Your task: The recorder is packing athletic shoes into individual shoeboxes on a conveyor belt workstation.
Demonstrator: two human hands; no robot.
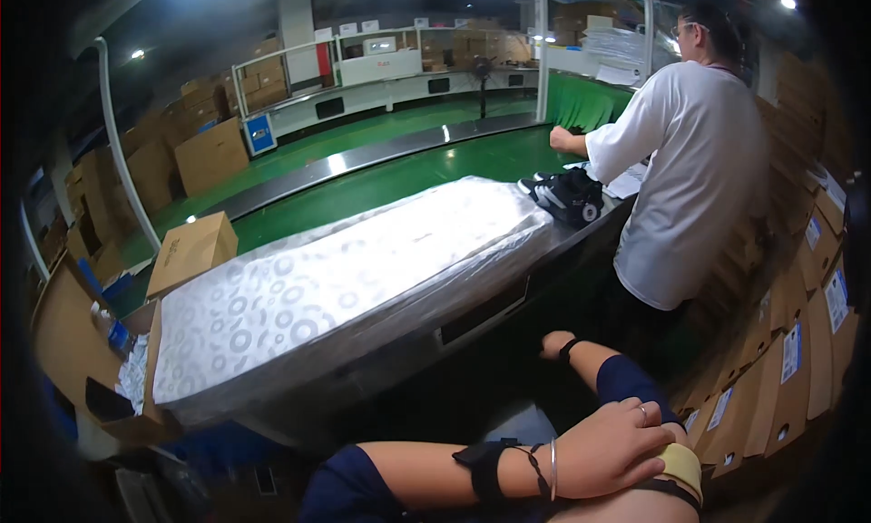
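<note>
My left hand (pixel 617 446) lies across my right forearm near a yellow band (pixel 682 467), its fingers loosely spread with a ring showing, and it holds nothing. A black strap and thin bracelets sit on that wrist. My right hand (pixel 555 343) hangs further out below the table's edge, with a black band at the wrist. Its fingers are turned away and hidden. Nearest ahead is a long table (pixel 345 278) covered by a white ring-patterned sheet under clear plastic.
A person in a white T-shirt (pixel 694 178) stands at the table's far right end by a pair of black sneakers (pixel 567 196). A closed cardboard box (pixel 192 248) sits at the left end. Labelled cartons (pixel 789 369) stack at right. A green conveyor (pixel 381 174) runs behind.
</note>
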